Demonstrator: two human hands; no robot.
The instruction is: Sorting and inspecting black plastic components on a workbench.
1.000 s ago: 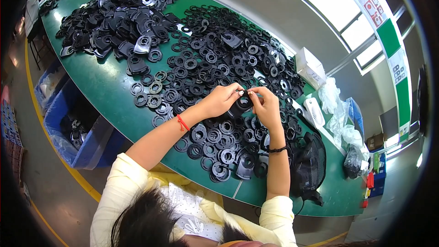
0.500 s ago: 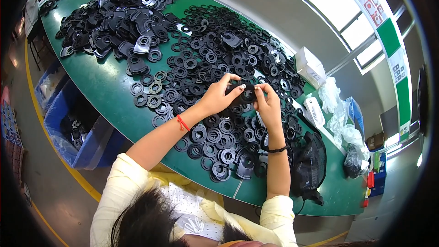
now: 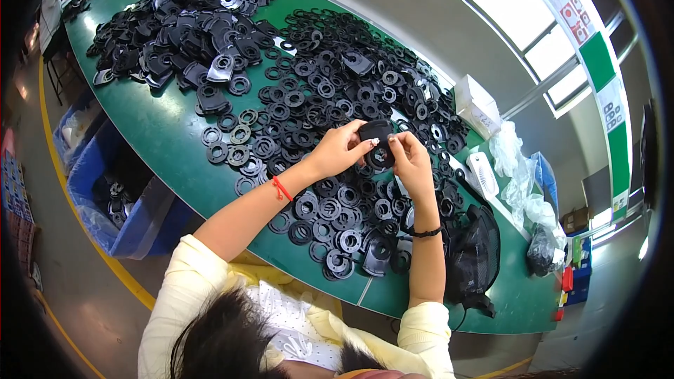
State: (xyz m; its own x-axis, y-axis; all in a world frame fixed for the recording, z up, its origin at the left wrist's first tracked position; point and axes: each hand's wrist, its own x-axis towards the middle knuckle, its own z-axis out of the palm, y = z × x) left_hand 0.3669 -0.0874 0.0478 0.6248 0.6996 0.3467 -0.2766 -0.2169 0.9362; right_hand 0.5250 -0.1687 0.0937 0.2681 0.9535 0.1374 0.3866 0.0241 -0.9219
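Both of my hands meet above the green table (image 3: 168, 133), pinching one black plastic part (image 3: 377, 142) between them. My left hand (image 3: 338, 151) grips its left side with thumb and fingers, and a red cord circles that wrist. My right hand (image 3: 411, 158) holds its right side, a black band on the wrist. Beneath the hands lie several flat black rings (image 3: 330, 221) spread over the table.
A large heap of black rings (image 3: 337, 77) and a heap of bigger black parts (image 3: 189, 21) fill the far table. A white box (image 3: 477, 105), a small white fan (image 3: 483, 172), clear bags (image 3: 523, 175) and a black bag (image 3: 474, 253) lie at right. Blue bins (image 3: 112, 196) stand at left. Another person (image 3: 56, 0) works far left.
My hands have lifted the black part slightly and turned it between the fingers; my left hand's grip has shifted around it.
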